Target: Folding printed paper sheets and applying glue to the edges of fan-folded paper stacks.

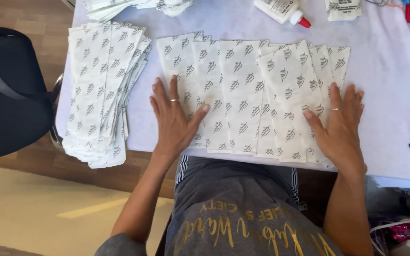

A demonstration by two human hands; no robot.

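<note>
Several white paper sheets with a small dark printed pattern (243, 90) lie side by side, overlapping, in a row on the white table (385, 61). My left hand (174, 118) lies flat, fingers spread, on the left end of the row. Flat on the right end of the row is my right hand (340, 125). Each hand wears a ring. Neither hand holds anything.
A fanned stack of the same patterned sheets (103, 90) sits at the table's left edge. A white glue bottle with a red tip (283, 10) lies at the back, with more paper (342, 8) beside it. A black chair (5, 95) stands to the left.
</note>
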